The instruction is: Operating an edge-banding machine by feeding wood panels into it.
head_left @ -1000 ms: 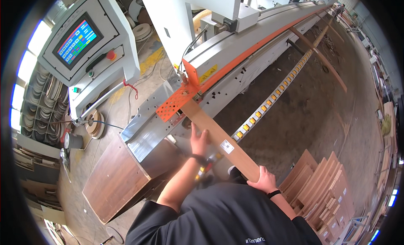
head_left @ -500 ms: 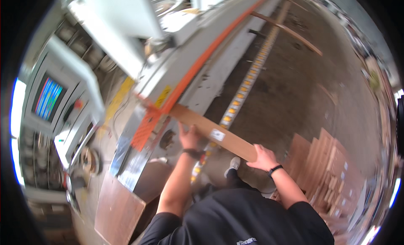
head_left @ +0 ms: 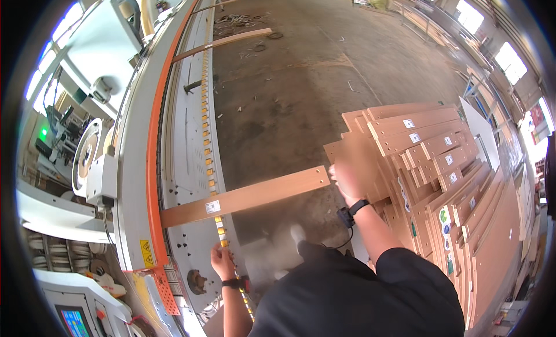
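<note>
A long brown wooden board (head_left: 260,191) with a white label lies crosswise, its left end at the orange guard strip (head_left: 155,163) of the machine. It rests over the row of yellow-and-white rollers (head_left: 207,140). My left hand (head_left: 223,263) is below the board beside the rollers, apart from it, fingers loosely bent and holding nothing. At the board's right end is my right hand (head_left: 346,183); its fingers are partly blurred, and whether they touch the end is unclear.
Stacks of labelled brown boards (head_left: 428,146) stand close on my right. A machine screen (head_left: 72,321) is at lower left. Farther along the machine, a narrow strip (head_left: 226,41) juts over the concrete floor (head_left: 295,76). A perforated orange plate (head_left: 166,293) is at the machine's near end.
Both hands held the board before; the left has now let go and moved down to the rollers. The right has shifted to the board's end. My view has turned right toward the stacks.
</note>
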`<state>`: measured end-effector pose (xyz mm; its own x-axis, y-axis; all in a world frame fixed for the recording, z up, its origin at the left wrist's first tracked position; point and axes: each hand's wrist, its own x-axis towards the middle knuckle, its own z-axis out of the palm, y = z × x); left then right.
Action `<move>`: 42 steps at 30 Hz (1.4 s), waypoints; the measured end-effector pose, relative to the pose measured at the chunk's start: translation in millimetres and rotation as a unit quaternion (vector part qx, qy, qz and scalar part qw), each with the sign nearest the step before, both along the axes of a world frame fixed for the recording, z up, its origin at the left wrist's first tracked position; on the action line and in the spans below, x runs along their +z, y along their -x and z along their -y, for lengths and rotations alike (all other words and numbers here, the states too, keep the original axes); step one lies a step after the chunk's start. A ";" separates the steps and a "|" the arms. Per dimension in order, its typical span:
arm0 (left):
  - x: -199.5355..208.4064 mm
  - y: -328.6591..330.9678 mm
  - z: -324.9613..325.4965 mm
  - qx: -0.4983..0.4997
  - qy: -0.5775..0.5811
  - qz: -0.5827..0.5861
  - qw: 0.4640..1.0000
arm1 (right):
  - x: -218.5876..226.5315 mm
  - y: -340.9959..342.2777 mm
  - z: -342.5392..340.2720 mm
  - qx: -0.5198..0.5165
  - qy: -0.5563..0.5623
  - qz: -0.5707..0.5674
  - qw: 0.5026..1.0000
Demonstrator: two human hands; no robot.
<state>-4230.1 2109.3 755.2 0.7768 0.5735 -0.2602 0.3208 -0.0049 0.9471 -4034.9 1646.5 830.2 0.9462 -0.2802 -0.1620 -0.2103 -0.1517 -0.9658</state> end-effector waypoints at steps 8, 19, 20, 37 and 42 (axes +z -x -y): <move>14.6 -1.2 16.7 -0.013 -0.112 -0.003 0.994 | -16.5 -16.5 132.2 -0.251 -0.343 -0.032 0.905; 12.7 -1.2 19.8 -0.046 -0.156 -0.046 0.986 | -25.5 -25.4 102.8 -0.280 -0.347 -0.004 0.895; 11.8 -1.4 18.6 -0.042 -0.155 -0.043 0.986 | -23.2 -21.1 85.5 -0.245 -0.343 -0.045 0.906; 30.8 -17.5 41.1 -0.103 -0.042 -0.019 0.994 | -2.3 -16.1 35.3 -0.059 -0.386 -0.105 0.915; 64.5 -42.5 77.5 -0.201 0.060 -0.003 0.978 | 14.9 4.1 -46.9 0.073 -0.363 -0.112 0.922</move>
